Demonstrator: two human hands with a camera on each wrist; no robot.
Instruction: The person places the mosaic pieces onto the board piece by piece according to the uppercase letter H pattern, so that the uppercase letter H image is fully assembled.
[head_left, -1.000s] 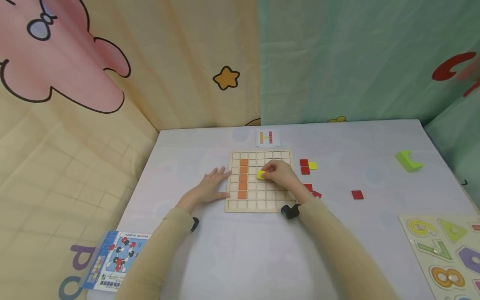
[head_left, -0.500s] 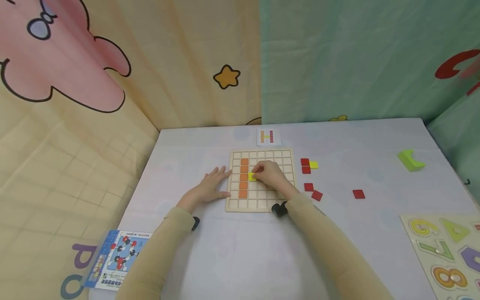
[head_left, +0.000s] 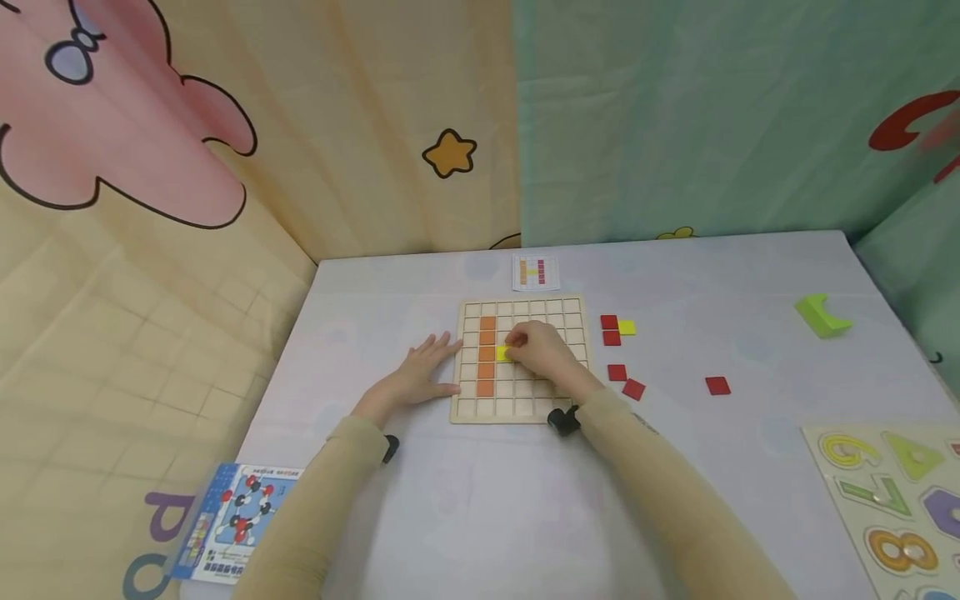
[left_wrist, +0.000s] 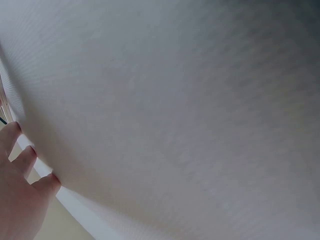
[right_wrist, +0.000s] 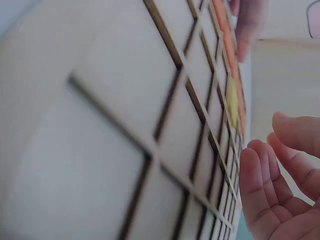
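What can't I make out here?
Head view: yellow square tile, partly hidden by the right grip.
Head view: blue-and-white rectangular printed box, partly behind the beige left sleeve.
Head view: cream number puzzle board, cut off by the right edge.
Left wrist view: left grip, cut by edge.

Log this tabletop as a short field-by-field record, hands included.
Board: wooden grid board
Placed: five orange tiles in one column
Right hand: fingertips at the yellow tile beside the middle orange one; grip unclear
Left hand: fingers spread, at the board's left edge
Off board, right: five red tiles, another yellow tile
Beyond board: small pattern card in orange, yellow and red
Far right: green block, number-and-shape puzzle
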